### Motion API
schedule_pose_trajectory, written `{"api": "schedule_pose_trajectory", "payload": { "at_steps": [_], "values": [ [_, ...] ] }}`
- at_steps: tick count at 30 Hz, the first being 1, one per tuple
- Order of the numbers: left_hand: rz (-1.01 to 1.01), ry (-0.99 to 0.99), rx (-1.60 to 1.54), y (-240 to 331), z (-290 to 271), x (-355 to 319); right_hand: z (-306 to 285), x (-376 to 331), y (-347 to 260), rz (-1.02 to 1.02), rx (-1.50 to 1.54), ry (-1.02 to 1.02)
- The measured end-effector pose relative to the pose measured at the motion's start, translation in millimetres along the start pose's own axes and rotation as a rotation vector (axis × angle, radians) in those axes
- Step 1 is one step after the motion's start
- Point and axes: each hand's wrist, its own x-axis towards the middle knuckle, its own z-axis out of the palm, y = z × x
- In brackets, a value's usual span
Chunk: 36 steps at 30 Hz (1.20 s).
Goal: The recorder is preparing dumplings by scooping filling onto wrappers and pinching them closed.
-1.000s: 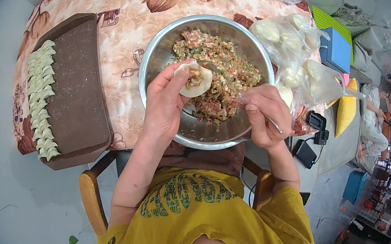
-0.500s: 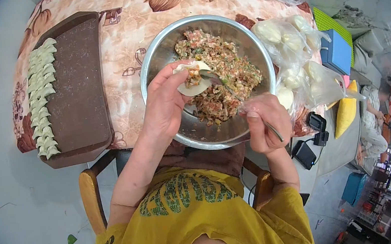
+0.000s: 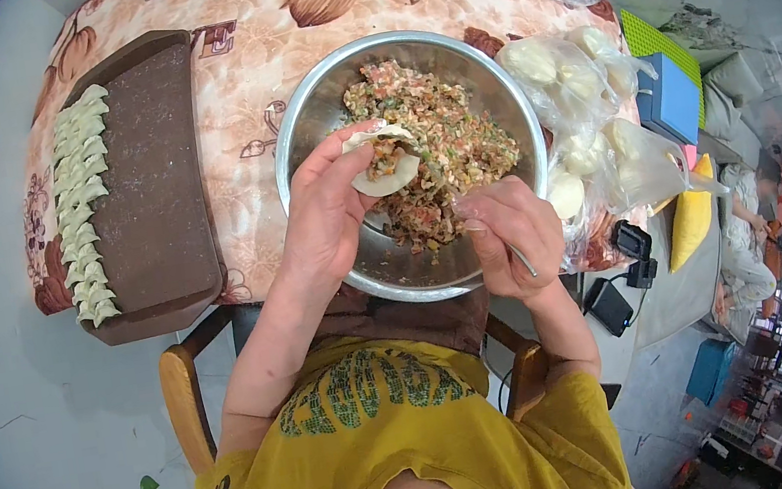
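My left hand (image 3: 324, 204) is closed on a round dumpling wrapper (image 3: 389, 180), held over the left side of a steel bowl (image 3: 295, 127). A lump of minced filling (image 3: 386, 156) sits on the wrapper. In my right hand (image 3: 516, 234) is a metal spoon (image 3: 526, 262); its handle end sticks out below my fingers, and its bowl is hard to make out against the filling. Chopped meat and vegetable filling (image 3: 434, 127) covers much of the steel bowl. To the left, a row of folded pale green dumplings (image 3: 84, 204) lines the far-left side of a brown tray (image 3: 154, 179).
Plastic bags of pale dough pieces (image 3: 569, 81) lie right of the bowl. Beyond them are a blue box (image 3: 669, 107), a green mat (image 3: 660, 47) and a yellow cushion (image 3: 690, 230). Black devices (image 3: 609, 305) rest near the table edge. Another person (image 3: 744, 227) sits at far right.
My right hand has drawn slightly left and up, and the spoon has turned, with less of it showing. The wrapper's upper edge has curled over the filling. My view has shifted slightly.
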Motion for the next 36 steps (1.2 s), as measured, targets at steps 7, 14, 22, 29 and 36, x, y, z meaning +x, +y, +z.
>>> {"api": "schedule_pose_trajectory", "payload": {
  "at_steps": [7,14,22,29,36],
  "values": [
    [0.110,0.076,-0.044,1,0,1,-19,0,22,0.189,-0.058,0.174],
    [0.136,0.057,0.003,-2,0,3,-18,7,61,0.522,-0.033,0.082],
    [0.109,0.063,-0.007,-2,-2,1,-21,15,75,0.772,-0.380,-0.112],
    [0.082,0.031,-0.073,5,0,1,-2,27,16,0.812,0.095,-0.176],
    [0.103,0.025,-0.040,5,7,-3,34,51,23,0.687,0.174,-0.208]
  ]
}}
